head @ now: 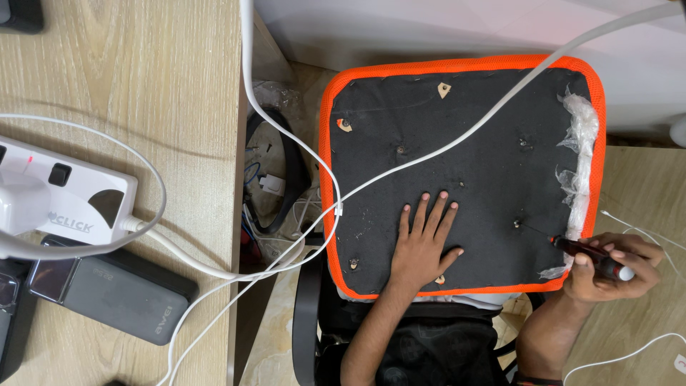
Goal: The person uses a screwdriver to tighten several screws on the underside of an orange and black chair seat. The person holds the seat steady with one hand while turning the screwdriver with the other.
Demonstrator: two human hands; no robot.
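While left hand (423,246) lies spread flat on seat pad (464,129) | right hand (611,268) pinches screwdriver (589,256) at orange edge.

Wood desk (143,78) on my left, pale grain. On it: white power strip (68,193) w/ red light, plug in it, at the left edge. White cable (153,179) loops round the strip & runs off the desk's right edge. Just below the strip, dark power bank (118,293) lying flat, touching a second dark device (11,314) at the left edge, mostly cut off. Black object (20,14) in the top left corner, only partly in view. Floor (643,193) on the right is tan; thin white wires (643,232) lie on it. Gap betw. desk & seat: tangle of cables (275,193) on the floor.
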